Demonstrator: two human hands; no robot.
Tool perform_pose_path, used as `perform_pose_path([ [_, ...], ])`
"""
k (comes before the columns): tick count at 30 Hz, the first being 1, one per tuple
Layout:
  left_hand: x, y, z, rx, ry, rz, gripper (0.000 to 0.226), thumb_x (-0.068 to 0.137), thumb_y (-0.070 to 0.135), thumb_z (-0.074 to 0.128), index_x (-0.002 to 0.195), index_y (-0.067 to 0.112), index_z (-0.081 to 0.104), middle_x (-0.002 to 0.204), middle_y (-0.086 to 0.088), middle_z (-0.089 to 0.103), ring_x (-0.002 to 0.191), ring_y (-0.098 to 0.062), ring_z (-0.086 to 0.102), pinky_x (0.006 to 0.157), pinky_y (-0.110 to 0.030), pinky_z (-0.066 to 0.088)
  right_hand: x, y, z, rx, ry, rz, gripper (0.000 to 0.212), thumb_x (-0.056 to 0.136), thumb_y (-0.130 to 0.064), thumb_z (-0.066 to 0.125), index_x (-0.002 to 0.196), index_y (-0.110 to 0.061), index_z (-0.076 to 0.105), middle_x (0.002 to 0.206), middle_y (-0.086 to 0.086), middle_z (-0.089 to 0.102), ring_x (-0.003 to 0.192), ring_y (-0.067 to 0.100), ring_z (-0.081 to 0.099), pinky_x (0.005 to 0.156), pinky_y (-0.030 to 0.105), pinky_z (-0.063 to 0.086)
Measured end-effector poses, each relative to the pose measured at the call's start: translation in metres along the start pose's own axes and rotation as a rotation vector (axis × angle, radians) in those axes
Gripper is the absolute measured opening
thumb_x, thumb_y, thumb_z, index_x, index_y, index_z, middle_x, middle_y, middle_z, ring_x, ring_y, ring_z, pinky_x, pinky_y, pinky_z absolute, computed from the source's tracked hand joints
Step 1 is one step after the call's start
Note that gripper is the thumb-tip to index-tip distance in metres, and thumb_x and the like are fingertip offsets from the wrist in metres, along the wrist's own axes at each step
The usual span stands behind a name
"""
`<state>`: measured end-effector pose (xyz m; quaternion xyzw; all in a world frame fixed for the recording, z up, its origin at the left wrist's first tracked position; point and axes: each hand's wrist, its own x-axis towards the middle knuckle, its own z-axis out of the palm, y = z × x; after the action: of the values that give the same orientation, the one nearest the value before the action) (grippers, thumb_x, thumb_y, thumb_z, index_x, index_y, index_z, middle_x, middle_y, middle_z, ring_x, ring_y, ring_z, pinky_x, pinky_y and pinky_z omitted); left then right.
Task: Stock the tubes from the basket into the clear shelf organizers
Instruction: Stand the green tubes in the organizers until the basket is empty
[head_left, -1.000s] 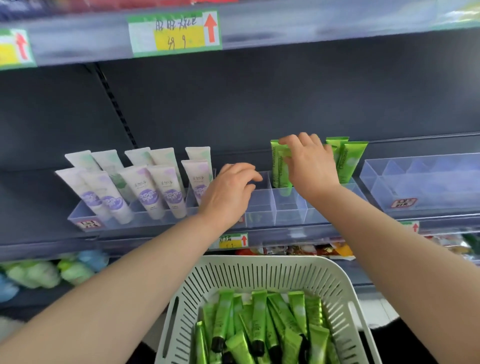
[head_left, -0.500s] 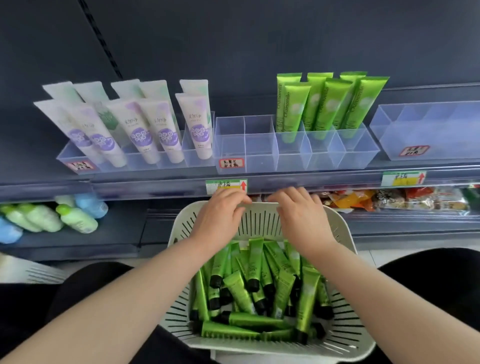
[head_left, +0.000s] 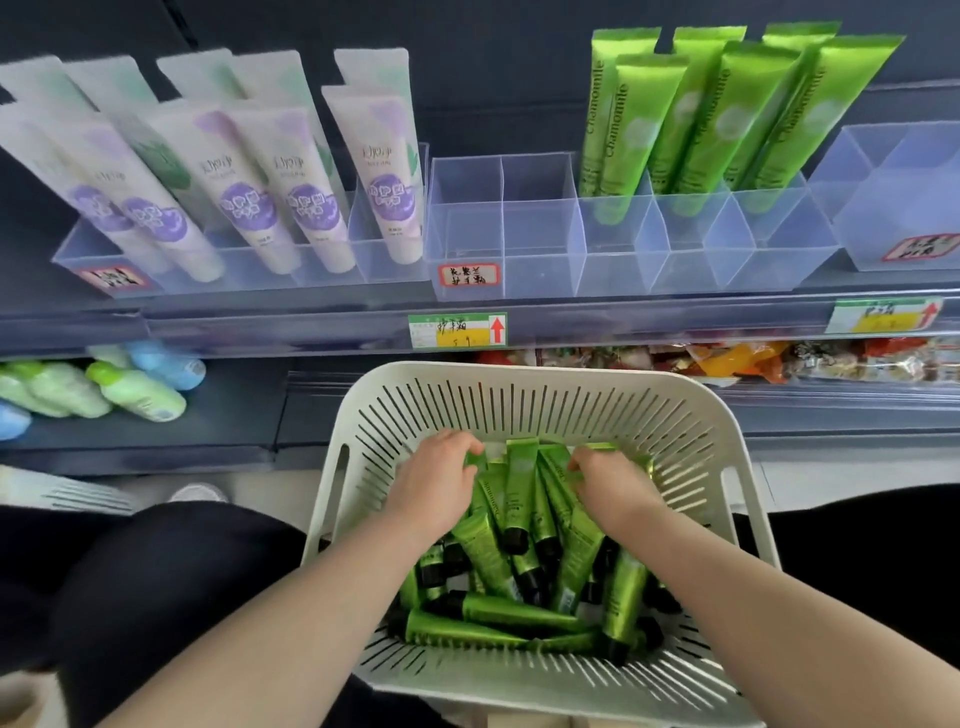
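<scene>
- Tubes (head_left: 519, 597), green with black caps, lie heaped in the basket (head_left: 524, 379), nearest the camera, between the person's dark-clad legs.
- Both forearms cross the near half of the heap and hide part of it.
- Left hand (head_left: 431, 483) reaches into the far end of the heap; its fingers curl down and pinch the flat end of one of the tubes.
- Right hand (head_left: 610, 483), near it, has its fingers curled round tube ends too; how many it grips I cannot tell.
- Beyond the basket, a lower shelf holds bottles (head_left: 135, 395) at left and snack packets (head_left: 727, 358) at right.
- A price tag (head_left: 457, 330) sits on the shelf edge above.
- On that shelf the organizer (head_left: 498, 228) carries stocked tubes (head_left: 727, 114) in its right back cells, caps down, leaning right.
- White tubes (head_left: 249, 171) lean leftward in the tray to its left.
</scene>
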<state>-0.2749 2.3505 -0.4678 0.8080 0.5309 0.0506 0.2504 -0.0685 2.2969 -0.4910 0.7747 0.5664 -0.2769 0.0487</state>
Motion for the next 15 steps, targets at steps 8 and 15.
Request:
perform_pose_path([
  [8,0.001,-0.005,0.015,0.012,-0.006,0.011,0.022,0.095,0.021,0.056,0.116,0.026,0.06,0.13,0.008,0.057,0.124,-0.009,0.048,0.1,-0.02,0.026,0.015,-0.022,0.011,-0.144,-0.074,0.063,0.045,0.088,-0.01,0.055,0.129,-0.011,0.037,0.104,0.013,0.061,0.103,0.03,0.054,0.07,0.036,0.048],
  [15,0.009,0.0,0.019,-0.023,-0.047,-0.01,0.023,0.095,0.019,0.055,0.117,0.024,0.061,0.126,0.004,0.057,0.115,-0.011,0.053,0.093,-0.02,0.037,0.017,-0.013,-0.009,0.031,-0.264,0.159,0.049,0.066,-0.026,0.069,0.112,-0.015,0.056,0.083,-0.002,0.059,0.07,0.013,0.058,0.052,0.024,0.047],
])
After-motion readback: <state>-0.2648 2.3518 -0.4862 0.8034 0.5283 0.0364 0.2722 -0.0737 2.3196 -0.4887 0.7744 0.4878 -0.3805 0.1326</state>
